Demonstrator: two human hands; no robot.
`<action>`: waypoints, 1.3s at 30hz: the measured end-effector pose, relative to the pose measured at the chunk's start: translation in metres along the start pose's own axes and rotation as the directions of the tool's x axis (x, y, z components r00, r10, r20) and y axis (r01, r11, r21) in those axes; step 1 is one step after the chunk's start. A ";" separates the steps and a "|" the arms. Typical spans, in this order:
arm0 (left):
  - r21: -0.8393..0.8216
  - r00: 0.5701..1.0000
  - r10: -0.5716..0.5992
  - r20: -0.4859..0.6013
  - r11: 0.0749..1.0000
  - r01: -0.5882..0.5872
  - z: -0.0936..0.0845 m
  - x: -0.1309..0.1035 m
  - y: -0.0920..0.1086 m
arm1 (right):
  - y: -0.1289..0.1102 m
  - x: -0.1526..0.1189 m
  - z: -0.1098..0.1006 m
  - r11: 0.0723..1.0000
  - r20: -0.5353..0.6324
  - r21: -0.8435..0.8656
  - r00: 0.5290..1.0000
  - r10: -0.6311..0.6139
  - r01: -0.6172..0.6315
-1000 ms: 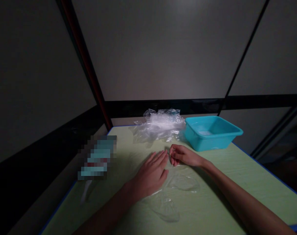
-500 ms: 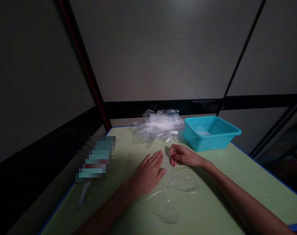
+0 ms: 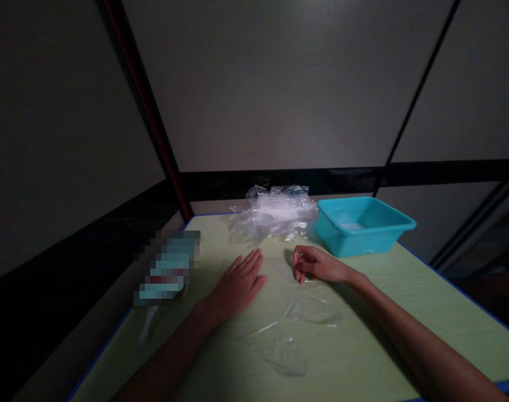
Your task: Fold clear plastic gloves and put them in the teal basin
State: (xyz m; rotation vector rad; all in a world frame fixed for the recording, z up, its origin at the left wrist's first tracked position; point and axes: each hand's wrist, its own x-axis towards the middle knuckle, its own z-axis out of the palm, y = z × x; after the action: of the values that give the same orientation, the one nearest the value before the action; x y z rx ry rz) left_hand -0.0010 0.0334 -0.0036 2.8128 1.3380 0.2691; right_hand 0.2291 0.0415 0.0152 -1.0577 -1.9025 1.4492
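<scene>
A thin clear plastic bag (image 3: 285,324) lies spread on the pale green table (image 3: 409,324), its two handle-like loops towards the near edge. My left hand (image 3: 239,285) rests flat on the left part of the bag, palm down with its fingers stretched out. On the bag's right side, my right hand (image 3: 307,264) has its fingers curled and pressed together near the table. Whatever lies between those fingertips, if anything, is too small to make out.
A crumpled heap of clear plastic bags (image 3: 275,215) lies at the back of the table. Right of it stands a turquoise basin (image 3: 363,240) with something whitish inside. A blurred-out flat item (image 3: 170,268) is at the left edge, with a whitish strip (image 3: 148,324) below it.
My left hand has slid left across the bag, away from my right hand. My right hand keeps its place and curled shape. The view has shifted slightly.
</scene>
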 end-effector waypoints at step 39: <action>-0.077 0.988 0.155 0.002 0.985 -0.154 -0.001 -0.001 0.015 | -0.007 -0.029 -0.038 0.931 0.088 -0.068 0.928 0.363 -0.358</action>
State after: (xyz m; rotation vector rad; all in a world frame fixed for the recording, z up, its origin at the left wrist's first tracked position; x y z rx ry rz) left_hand 0.0094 0.0228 -0.0014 2.8527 1.0842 0.3040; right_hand 0.2737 0.0373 0.0349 -1.4451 -1.8900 1.6863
